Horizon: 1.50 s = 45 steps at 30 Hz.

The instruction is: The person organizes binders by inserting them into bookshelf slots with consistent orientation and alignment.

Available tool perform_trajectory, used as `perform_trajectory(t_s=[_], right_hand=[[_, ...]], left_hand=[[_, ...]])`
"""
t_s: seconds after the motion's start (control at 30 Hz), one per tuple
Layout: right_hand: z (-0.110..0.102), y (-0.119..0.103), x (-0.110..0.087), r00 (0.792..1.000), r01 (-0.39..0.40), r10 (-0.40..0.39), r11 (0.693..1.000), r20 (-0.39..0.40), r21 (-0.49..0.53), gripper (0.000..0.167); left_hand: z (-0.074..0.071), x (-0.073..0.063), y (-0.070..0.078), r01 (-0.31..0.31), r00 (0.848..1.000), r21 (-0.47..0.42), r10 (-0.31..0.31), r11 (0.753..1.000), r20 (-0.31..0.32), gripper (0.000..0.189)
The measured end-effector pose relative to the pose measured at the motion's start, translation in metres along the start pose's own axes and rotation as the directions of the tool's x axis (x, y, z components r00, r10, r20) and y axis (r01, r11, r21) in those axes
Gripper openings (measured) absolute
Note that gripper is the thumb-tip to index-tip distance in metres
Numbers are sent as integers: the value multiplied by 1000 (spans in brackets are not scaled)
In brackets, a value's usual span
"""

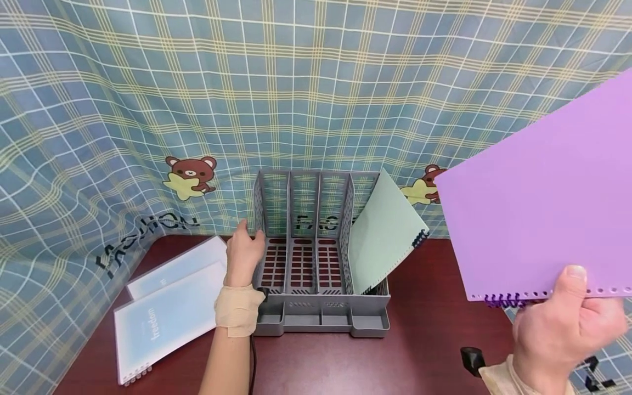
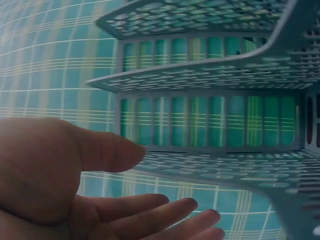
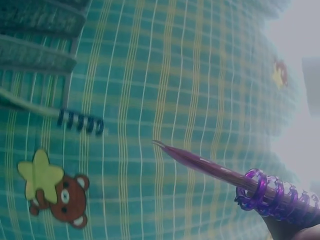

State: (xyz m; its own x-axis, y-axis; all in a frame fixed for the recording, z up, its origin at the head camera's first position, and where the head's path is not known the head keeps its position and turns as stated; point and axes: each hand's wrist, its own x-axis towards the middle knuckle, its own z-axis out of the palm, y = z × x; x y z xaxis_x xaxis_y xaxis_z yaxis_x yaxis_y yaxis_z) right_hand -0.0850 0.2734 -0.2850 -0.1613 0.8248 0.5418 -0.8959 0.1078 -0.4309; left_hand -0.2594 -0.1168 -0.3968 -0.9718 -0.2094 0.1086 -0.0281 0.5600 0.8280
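Note:
On the right side of the head view, my right hand (image 1: 568,334) grips a purple spiral notebook (image 1: 538,203) by its bound edge, thumb on the cover. The right wrist view shows the notebook edge-on with its purple coil (image 3: 272,197). My left hand (image 1: 243,255) is beside the left wall of a grey desktop file organizer (image 1: 318,302). In the left wrist view its fingers (image 2: 150,215) are extended outside the perforated side panel (image 2: 210,167), the thumb near that panel's edge; contact is unclear. A pale green notebook (image 1: 387,233) leans tilted in the organizer's rightmost slot.
Two pale blue notebooks (image 1: 168,323) overlap on the dark red table (image 1: 419,351) to the left. Small trays (image 1: 367,323) line the organizer's front. A plaid curtain (image 1: 316,82) with bear prints hangs behind and at the sides.

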Motion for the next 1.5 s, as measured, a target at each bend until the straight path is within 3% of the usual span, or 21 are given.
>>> perform_trajectory(t_s=[0.13,0.3,0.5,0.63,0.8,1.23,1.5], right_hand=[[3,1,-11,998,12,-5,992,55,-126,19],[3,9,-24,989,45,3,949,150,-312,21],[4,22,-38,971,101,18,875,240,-473,35],[5,36,-49,953,136,43,823,300,-551,37],[5,54,-61,931,150,98,775,351,-614,40],[0,109,-98,904,173,192,651,381,-739,36],[-13,146,-126,889,187,215,637,405,-748,31]], left_hand=[[8,6,-3,-21,1000,4,21,1000,-20,61],[13,15,-4,-56,997,0,56,998,-54,53],[16,23,-3,-42,998,-13,41,999,-45,32],[19,26,-3,-61,995,16,62,998,-76,35],[23,26,-2,-112,984,56,118,992,-131,36],[26,29,-5,-126,981,88,137,988,-139,39],[27,29,-7,-127,980,95,140,987,-142,39]])
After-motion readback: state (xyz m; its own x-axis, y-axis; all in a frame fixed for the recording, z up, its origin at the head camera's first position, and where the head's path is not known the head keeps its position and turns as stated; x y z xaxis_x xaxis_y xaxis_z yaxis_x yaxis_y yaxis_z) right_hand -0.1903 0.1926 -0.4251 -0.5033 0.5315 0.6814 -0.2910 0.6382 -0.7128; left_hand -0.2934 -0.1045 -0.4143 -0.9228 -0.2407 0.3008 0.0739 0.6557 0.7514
